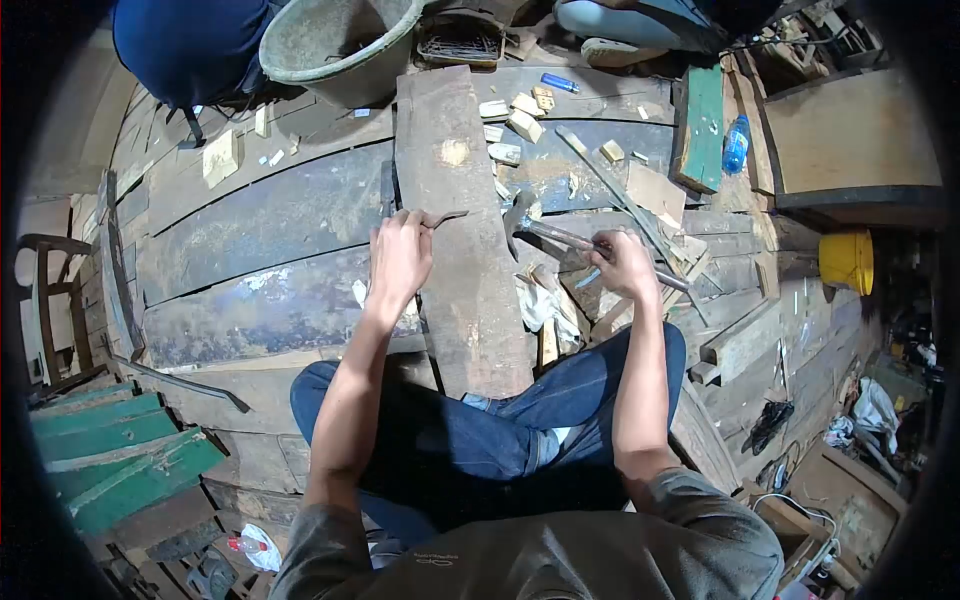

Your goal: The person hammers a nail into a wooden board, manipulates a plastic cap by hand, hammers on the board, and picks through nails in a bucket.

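Note:
My left hand (402, 255) is closed on a bent nail (452, 215), whose thin dark end sticks out to the right over a wooden plank (465, 300). The plank lies lengthwise in front of my crossed legs. My right hand (627, 266) grips a claw hammer (560, 235) by its handle. The hammer's head is to the left, just past the plank's right edge and apart from the nail. Part of the nail is hidden in my left fingers.
A grey bucket (340, 75) and a tray of nails (460, 45) stand at the back, near two other people. Wood offcuts (524, 125) lie scattered beyond the hammer. A green board (703, 130), a blue bottle (736, 145) and a yellow bucket (846, 263) are on the right.

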`<state>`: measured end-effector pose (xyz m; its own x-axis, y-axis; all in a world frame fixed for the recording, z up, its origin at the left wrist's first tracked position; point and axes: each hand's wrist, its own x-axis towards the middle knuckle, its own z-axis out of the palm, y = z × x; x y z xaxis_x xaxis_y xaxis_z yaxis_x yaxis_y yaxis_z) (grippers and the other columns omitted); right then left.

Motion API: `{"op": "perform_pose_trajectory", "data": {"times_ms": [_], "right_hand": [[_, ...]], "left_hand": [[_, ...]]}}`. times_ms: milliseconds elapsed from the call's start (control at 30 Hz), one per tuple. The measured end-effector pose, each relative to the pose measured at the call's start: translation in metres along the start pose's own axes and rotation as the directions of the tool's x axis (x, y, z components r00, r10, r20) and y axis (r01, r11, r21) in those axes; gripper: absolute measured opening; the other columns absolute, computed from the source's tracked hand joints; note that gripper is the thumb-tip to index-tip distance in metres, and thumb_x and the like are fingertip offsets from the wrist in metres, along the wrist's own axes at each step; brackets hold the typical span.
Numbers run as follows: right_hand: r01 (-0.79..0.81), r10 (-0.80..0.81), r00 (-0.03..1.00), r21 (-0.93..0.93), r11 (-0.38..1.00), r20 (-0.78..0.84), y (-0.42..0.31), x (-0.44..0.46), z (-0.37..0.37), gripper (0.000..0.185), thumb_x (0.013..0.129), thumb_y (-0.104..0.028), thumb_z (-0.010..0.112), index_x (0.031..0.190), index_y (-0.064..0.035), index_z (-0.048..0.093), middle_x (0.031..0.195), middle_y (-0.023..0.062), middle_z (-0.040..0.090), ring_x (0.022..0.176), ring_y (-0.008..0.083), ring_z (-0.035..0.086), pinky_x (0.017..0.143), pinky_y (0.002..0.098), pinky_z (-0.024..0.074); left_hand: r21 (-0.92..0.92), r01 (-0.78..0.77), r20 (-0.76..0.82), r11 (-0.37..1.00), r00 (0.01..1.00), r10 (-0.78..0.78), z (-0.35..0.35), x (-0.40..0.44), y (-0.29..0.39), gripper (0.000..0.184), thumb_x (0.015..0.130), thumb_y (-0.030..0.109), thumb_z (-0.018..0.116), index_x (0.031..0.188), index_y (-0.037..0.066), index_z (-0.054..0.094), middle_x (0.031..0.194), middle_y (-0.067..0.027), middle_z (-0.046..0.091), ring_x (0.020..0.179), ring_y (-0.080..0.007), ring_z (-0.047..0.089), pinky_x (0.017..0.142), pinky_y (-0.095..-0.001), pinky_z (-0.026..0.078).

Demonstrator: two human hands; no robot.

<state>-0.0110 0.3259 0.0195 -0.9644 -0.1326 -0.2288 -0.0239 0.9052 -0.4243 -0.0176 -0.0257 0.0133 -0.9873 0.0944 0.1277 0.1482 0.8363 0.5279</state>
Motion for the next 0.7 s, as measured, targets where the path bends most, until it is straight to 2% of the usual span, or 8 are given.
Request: {"op": "perform_pose_trajectory", "data": {"times_ms": [267,333,367,433,567,600,667,700], "right_hand": [[0.007,-0.007,0.999,-0.022,1.000,-0.041,0.001,0.001,0.010,0.027,0.078,-0.023,0.072,0.096,-0.0044,0.068,0.095,0.0178,0.068,0.093,0.0374,0.063,0.082,0.0455,0.0492],[0.034,-0.038,0.998,-0.074,0.997,-0.050,-0.001,0.000,0.010,0.026,0.078,-0.025,0.073,0.092,-0.0033,0.066,0.090,0.0181,0.067,0.090,0.0381,0.062,0.077,0.0457,0.0495],[0.019,-0.021,0.999,-0.030,0.999,-0.042,-0.007,0.001,0.011,0.028,0.078,-0.025,0.073,0.091,-0.0016,0.065,0.089,0.0195,0.066,0.089,0.0381,0.062,0.075,0.0456,0.0493],[0.109,-0.112,0.989,-0.037,0.993,-0.099,0.002,-0.008,0.012,0.031,0.081,-0.027,0.072,0.092,-0.0002,0.063,0.085,0.0218,0.065,0.082,0.0408,0.060,0.070,0.0470,0.0470],[0.204,-0.202,0.979,0.171,0.964,-0.026,0.052,0.023,0.042,0.026,0.083,-0.015,0.072,0.092,0.0063,0.061,0.081,0.0211,0.063,0.072,0.0320,0.060,0.064,0.0410,0.0481],[0.238,-0.234,0.971,0.158,0.958,-0.040,0.058,0.030,0.049,0.027,0.083,-0.013,0.072,0.095,0.0079,0.059,0.084,0.0214,0.062,0.075,0.0300,0.060,0.065,0.0388,0.0482],[0.305,-0.283,0.950,0.191,0.933,-0.133,0.068,0.033,0.056,0.022,0.080,-0.007,0.071,0.087,0.0054,0.054,0.074,0.0132,0.053,0.068,0.0261,0.050,0.065,0.0381,0.0431],[0.322,-0.311,0.945,0.128,0.938,-0.098,0.064,0.037,0.054,0.022,0.078,-0.006,0.071,0.087,0.0050,0.054,0.074,0.0139,0.054,0.068,0.0281,0.050,0.065,0.0390,0.0431]], "left_hand": [[-0.001,-0.003,0.004,1.000,1.000,0.003,0.003,-0.003,-0.001,0.012,0.085,0.009,0.057,0.093,0.003,0.064,0.091,-0.0181,0.065,0.089,-0.0383,0.062,0.078,-0.0478,0.047],[-0.017,-0.121,-0.020,0.993,0.993,0.120,0.014,-0.003,-0.014,0.015,0.081,0.008,0.059,0.093,0.002,0.066,0.088,-0.0198,0.067,0.085,-0.0404,0.063,0.076,-0.0483,0.050],[0.008,-0.041,-0.052,0.999,0.998,0.042,0.014,-0.006,-0.013,0.015,0.078,0.007,0.060,0.090,0.001,0.066,0.090,-0.0198,0.066,0.085,-0.0394,0.064,0.076,-0.0479,0.050],[0.274,-0.047,0.134,0.961,0.991,0.010,0.016,-0.006,-0.002,0.016,0.073,0.007,0.062,0.087,0.002,0.065,0.094,-0.0165,0.064,0.090,-0.0352,0.063,0.077,-0.0457,0.050],[0.216,-0.007,-0.079,0.976,0.997,0.025,0.052,-0.014,-0.022,0.020,0.075,0.012,0.058,0.090,0.001,0.064,0.098,-0.0173,0.061,0.099,-0.0336,0.059,0.085,-0.0486,0.045],[0.173,0.111,0.235,0.979,0.960,-0.150,0.028,-0.005,-0.013,0.023,0.075,0.008,0.059,0.097,0.000,0.062,0.104,-0.0185,0.060,0.108,-0.0349,0.055,0.090,-0.0499,0.043],[0.206,0.058,-0.060,0.977,0.997,-0.046,0.042,-0.019,-0.008,0.033,0.073,0.005,0.060,0.106,-0.002,0.058,0.109,-0.0201,0.058,0.111,-0.0371,0.053,0.093,-0.0497,0.041],[0.188,0.074,-0.052,0.979,0.996,-0.065,0.032,-0.020,-0.006,0.034,0.073,0.004,0.061,0.107,-0.001,0.057,0.109,-0.0205,0.057,0.110,-0.0376,0.053,0.093,-0.0498,0.041]]}}
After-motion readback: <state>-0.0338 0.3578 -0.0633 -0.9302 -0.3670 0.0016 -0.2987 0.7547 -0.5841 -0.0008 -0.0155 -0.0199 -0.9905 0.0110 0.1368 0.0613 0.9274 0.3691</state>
